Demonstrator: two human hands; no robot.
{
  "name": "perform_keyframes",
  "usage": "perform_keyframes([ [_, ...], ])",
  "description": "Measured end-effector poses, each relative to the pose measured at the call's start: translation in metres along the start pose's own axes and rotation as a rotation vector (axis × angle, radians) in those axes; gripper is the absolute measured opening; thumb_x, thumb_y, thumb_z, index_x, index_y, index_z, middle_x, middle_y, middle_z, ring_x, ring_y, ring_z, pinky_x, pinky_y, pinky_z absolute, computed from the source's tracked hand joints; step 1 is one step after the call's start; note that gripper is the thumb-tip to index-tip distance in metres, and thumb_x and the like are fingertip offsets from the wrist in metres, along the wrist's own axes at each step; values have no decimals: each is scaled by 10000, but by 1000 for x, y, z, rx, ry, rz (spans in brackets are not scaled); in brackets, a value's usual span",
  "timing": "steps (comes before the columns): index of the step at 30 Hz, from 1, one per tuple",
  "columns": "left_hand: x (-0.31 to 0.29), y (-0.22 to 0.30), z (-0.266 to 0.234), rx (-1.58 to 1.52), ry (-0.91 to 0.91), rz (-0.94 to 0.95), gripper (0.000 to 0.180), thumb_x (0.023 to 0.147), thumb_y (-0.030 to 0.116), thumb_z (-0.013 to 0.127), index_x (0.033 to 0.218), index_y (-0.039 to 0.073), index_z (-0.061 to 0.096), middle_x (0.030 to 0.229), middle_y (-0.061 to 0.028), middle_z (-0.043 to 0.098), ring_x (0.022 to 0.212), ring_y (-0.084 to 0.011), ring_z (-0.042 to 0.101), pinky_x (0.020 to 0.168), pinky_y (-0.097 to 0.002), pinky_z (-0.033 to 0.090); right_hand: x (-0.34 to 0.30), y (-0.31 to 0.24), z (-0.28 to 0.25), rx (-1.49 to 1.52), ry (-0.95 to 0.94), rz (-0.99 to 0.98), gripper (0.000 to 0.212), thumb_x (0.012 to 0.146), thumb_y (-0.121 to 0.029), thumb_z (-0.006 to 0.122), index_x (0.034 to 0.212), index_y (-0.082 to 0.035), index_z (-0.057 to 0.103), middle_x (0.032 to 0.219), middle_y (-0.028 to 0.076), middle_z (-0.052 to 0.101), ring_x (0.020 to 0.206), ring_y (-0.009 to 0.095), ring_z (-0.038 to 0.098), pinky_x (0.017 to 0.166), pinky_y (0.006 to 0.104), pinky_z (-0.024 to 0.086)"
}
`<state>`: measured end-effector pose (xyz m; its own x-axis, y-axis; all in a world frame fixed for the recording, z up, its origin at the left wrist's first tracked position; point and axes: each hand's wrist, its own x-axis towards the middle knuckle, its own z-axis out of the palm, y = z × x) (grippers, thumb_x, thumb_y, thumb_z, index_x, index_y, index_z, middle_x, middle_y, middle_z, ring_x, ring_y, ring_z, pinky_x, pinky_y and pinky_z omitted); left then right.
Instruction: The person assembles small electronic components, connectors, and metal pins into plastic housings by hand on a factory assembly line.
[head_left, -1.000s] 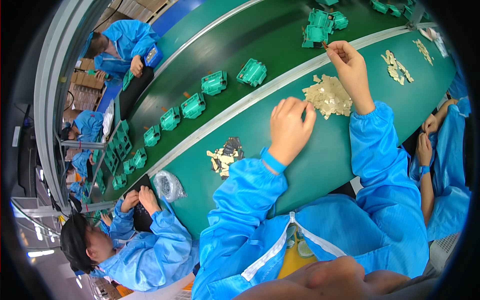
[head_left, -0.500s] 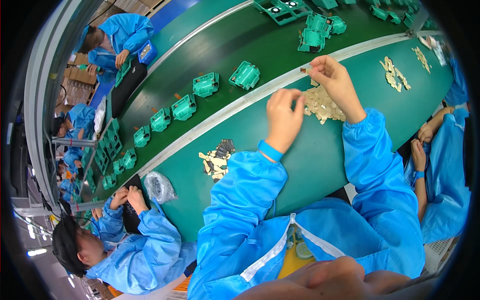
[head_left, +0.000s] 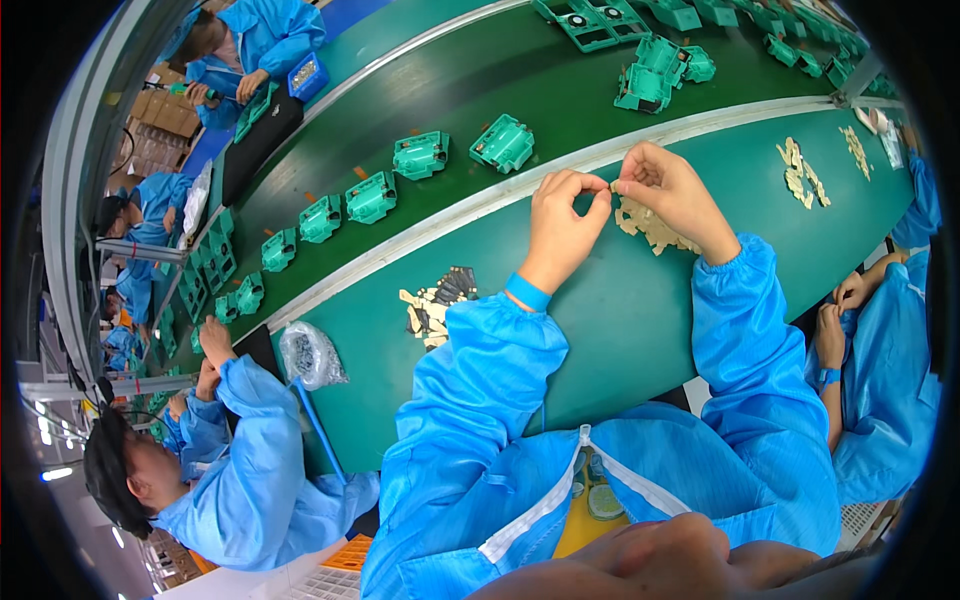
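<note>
My left hand (head_left: pixel 566 222) and my right hand (head_left: pixel 678 196) meet at their fingertips above the green table. Between them is a tiny pale piece (head_left: pixel 615 187), mostly covered by the fingers. The right thumb and forefinger pinch it. My left thumb and forefinger close at its other side; whether they grip the same piece or a part of it is too small to tell. Just below my right hand lies a loose pile of flat cream-coloured pieces (head_left: pixel 655 228). Left of my left sleeve is a smaller pile of cream and black pieces (head_left: pixel 430 310), partly hidden by the sleeve.
Beyond a pale metal rail (head_left: pixel 440 225), a dark green belt carries several green plastic housings (head_left: pixel 503 144). More cream pieces (head_left: pixel 800 175) lie farther right. A clear plastic bag (head_left: pixel 312 355) rests near a co-worker (head_left: pixel 235 450) on my left; another person's hands (head_left: pixel 838 315) are at my right.
My left hand has risen to meet my right fingertips, and its thumb and forefinger have come together. The co-worker at left has reached toward the belt. The view has shifted slightly.
</note>
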<state>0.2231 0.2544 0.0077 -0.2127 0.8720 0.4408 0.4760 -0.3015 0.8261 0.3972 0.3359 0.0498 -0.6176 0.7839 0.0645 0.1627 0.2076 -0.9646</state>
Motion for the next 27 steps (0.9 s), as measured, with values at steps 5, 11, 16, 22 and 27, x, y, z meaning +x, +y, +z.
perform_keyframes([
  [5,0,2,3,-15,-4,-11,122,872,117,723,928,9,718,926,-94,702,902,-225,642,831,-355,508,1,3,-3,19,11,-4,151,910,-53,737,922,-19,591,861,7,614,794,82,588,712,271,515],
  [11,2,-2,8,-4,83,9,122,870,107,722,931,1,714,928,-93,705,917,-239,649,837,-360,510,-3,2,7,-407,156,-351,121,871,-72,738,904,10,657,825,67,596,732,187,611,694,321,531],
  [16,3,0,11,89,116,102,105,851,93,725,919,13,713,929,-94,705,926,-271,639,846,-384,507,-1,11,4,-351,115,-334,121,864,-72,716,925,27,682,846,112,614,743,243,639,686,349,537],
  [22,4,-3,17,223,136,213,70,814,76,729,879,58,710,903,-64,695,897,-282,619,802,-399,477,-1,11,1,-394,114,-324,125,851,-80,702,883,40,685,820,132,617,728,266,638,660,374,523],
  [27,5,0,20,311,130,280,75,802,101,727,870,83,700,901,-41,665,922,-266,602,833,-405,420,-1,10,-3,-404,101,-307,134,841,-89,693,866,43,690,791,136,620,702,277,629,651,382,515],
])
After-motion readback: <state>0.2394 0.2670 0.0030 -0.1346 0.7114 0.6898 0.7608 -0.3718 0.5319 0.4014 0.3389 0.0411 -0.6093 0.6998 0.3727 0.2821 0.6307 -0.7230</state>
